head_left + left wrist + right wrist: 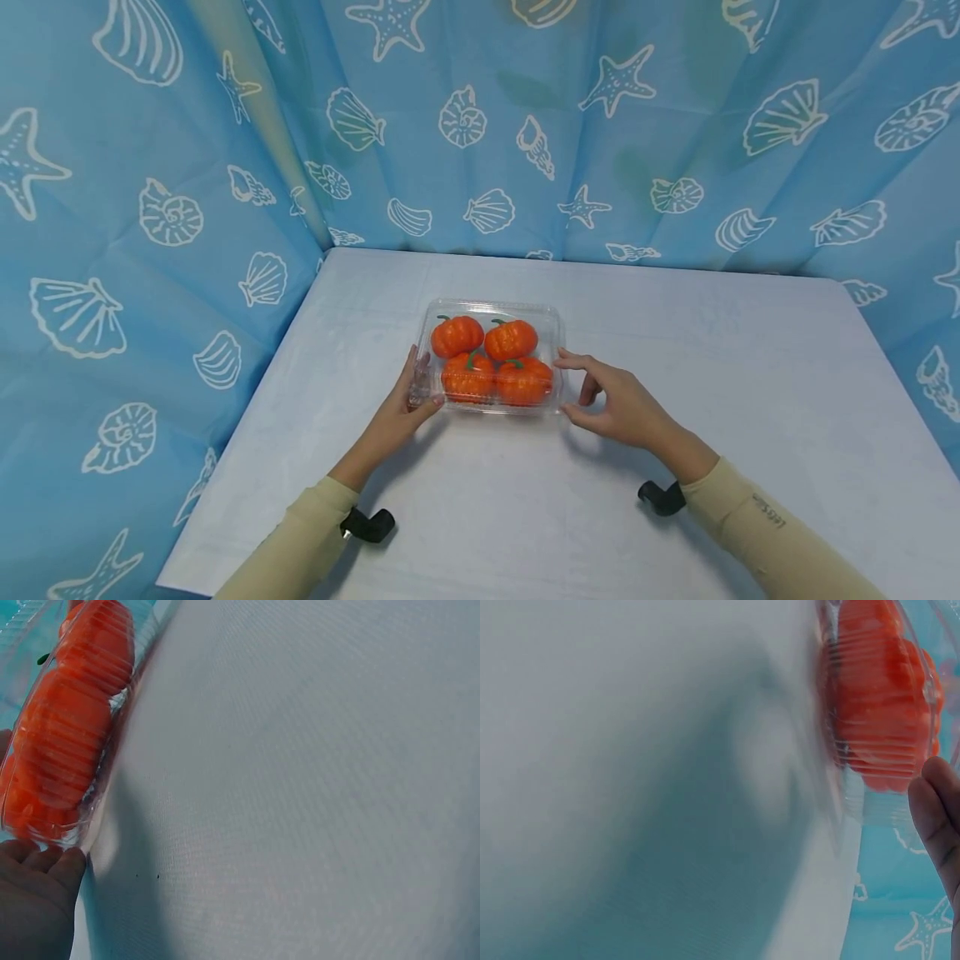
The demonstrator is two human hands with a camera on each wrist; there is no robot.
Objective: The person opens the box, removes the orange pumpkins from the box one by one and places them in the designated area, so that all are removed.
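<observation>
A clear plastic clamshell container (495, 307) lies shut on the white table, holding several small orange pumpkins (457, 335). My left hand (423, 379) grips its left end, thumb at the near corner and fingers along the side. My right hand (561, 383) brackets the right end, with the index fingertip on the far part of the edge and the thumb at the near corner. The left wrist view shows fingertips (45, 862) against the container (112, 712) with pumpkins (67, 742) inside. The right wrist view shows a finger (934, 817) beside the container (855, 802).
The white table (750, 375) spreads wide to the right and toward me. A blue curtain with shell and starfish prints (150, 208) closes off the back and both sides. Black camera mounts sit at my left wrist (367, 525) and right wrist (662, 497).
</observation>
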